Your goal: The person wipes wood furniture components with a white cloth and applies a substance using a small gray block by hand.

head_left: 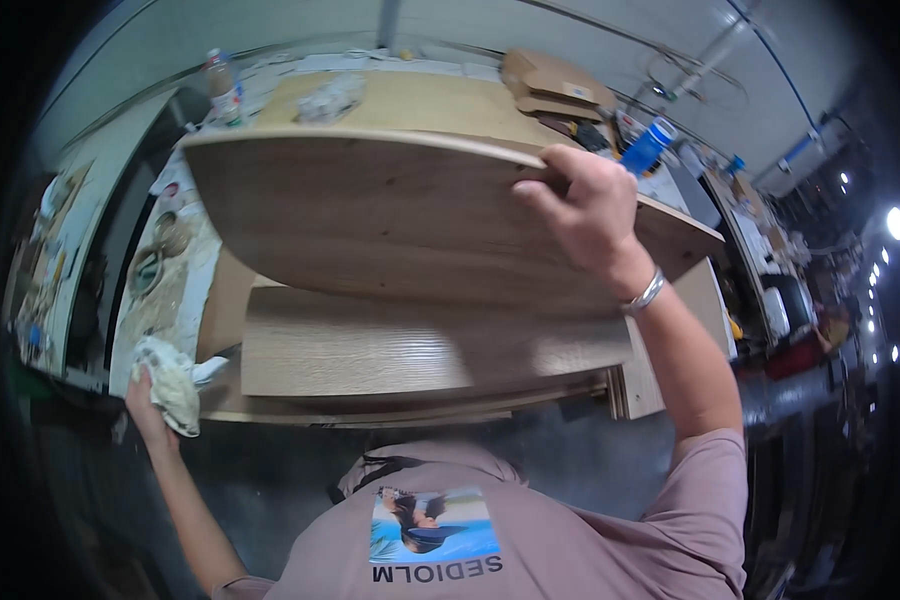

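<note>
My right hand [592,208] grips the upper edge of a wood-grain board [370,205], fingers over the far side and thumb on the near face. The board is tilted up, its left end curved. Below it lies another wood-grain board [420,345], flat on a stack at the near side of the workbench. At the far left my left hand [148,405] holds a crumpled whitish cloth [170,385], bunched up beside the bench's near left corner. The cloth hides most of that hand's fingers.
A clear plastic bottle [224,88] and crumpled clear plastic [332,97] stand on the back of the bench. Folded brown cardboard [555,85] and a blue bottle [648,145] are at the back right. A roll of tape [148,272] lies on the left side.
</note>
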Demonstrator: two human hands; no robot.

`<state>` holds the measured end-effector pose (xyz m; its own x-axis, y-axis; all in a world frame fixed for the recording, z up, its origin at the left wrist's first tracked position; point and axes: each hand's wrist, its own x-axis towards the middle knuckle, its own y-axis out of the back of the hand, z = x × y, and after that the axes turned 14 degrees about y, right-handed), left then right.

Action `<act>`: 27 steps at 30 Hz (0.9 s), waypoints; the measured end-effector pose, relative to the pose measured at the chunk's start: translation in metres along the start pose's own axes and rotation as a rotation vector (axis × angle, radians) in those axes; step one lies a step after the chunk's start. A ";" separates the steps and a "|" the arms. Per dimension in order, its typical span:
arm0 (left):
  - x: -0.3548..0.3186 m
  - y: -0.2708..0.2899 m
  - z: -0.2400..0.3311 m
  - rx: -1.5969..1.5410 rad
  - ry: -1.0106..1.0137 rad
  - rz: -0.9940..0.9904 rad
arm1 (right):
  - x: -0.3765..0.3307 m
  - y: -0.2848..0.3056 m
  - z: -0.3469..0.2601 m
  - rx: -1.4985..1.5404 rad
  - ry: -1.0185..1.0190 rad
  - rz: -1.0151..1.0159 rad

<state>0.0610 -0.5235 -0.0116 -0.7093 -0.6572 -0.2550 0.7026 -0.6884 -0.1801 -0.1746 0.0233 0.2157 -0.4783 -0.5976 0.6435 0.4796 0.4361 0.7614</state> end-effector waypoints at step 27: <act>-0.133 -0.042 -0.030 -0.070 0.044 0.157 | -0.047 -0.175 0.015 0.359 -0.033 -0.463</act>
<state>0.1272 -0.3978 0.0018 -0.5886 -0.7397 -0.3263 0.8078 -0.5545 -0.2000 -0.2473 -0.0147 0.0529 -0.6042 -0.7614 0.2351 -0.0614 0.3387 0.9389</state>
